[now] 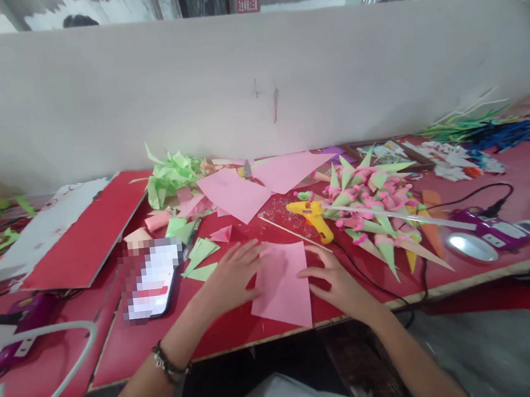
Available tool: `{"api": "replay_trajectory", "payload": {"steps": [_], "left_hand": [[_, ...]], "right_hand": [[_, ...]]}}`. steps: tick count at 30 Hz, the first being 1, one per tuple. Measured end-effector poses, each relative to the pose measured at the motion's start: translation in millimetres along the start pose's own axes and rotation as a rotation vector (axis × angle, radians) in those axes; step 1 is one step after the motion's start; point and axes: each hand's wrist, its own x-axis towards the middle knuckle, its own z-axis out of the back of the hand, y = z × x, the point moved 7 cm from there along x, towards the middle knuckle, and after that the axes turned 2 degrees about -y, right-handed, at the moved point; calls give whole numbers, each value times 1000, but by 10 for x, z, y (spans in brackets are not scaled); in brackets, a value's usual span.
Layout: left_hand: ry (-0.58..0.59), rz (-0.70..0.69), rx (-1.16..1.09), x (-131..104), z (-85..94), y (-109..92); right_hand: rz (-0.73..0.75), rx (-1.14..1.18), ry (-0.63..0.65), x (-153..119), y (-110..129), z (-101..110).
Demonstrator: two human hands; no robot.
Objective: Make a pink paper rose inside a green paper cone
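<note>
A pink sheet of paper (283, 285) lies flat near the table's front edge, between my two hands. My left hand (235, 274) reaches over its left side with the fingers stretched out, their tips a little blurred. At the sheet's right edge, my right hand (335, 279) has its fingers spread, the fingertips touching or just above the paper. Neither hand grips anything. Beyond them lies a yellow glue gun (311, 215) with a clear glue stick (399, 216) sticking out of its back. Green paper pieces (200, 252) and a small folded pink piece (222, 234) are left of the sheet.
Larger pink sheets (236, 192) lie further back. Paper cones with pink pompoms (376, 199) are heaped at right. A phone (155, 279), a red board (93, 232) and crumpled green paper (172, 173) are at left. A black cord (362, 270) crosses the right front edge. A partition (187, 86) stands behind.
</note>
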Motion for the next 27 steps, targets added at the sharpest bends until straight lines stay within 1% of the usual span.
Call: {"api": "replay_trajectory", "payload": {"steps": [1,3,4,6,8,9,11,15,17,20,24,27], "left_hand": [[36,-32,-40,-60,-71,-56],[71,-18,-87,-166,-174,-116],[72,6,-101,-204,-202,-132],[55,56,-124,-248,-219,-158],[44,90,-166,-260,-205,-173],[48,102,-198,-262,-196,-171],[71,117,-274,-266,-179,-145],[117,106,-390,-288,-174,-69],[111,105,-405,-296,-189,-48],[62,134,-387,-295,-217,-39],[29,183,-348,-296,-267,-43],[26,194,-342,-300,-277,-41]], "right_hand": [[23,-39,-10,-2,36,12],[76,-90,-8,-15,112,22],[102,-93,20,-23,145,10],[132,-62,123,-28,187,-47],[129,-27,217,-7,201,-101],[126,-20,235,18,206,-112],[133,-30,232,95,231,-112],[199,-106,236,277,335,-147],[242,-132,245,354,390,-193],[282,-168,228,437,426,-284],[235,-259,128,510,384,-365],[198,-272,83,534,366,-396]]}}
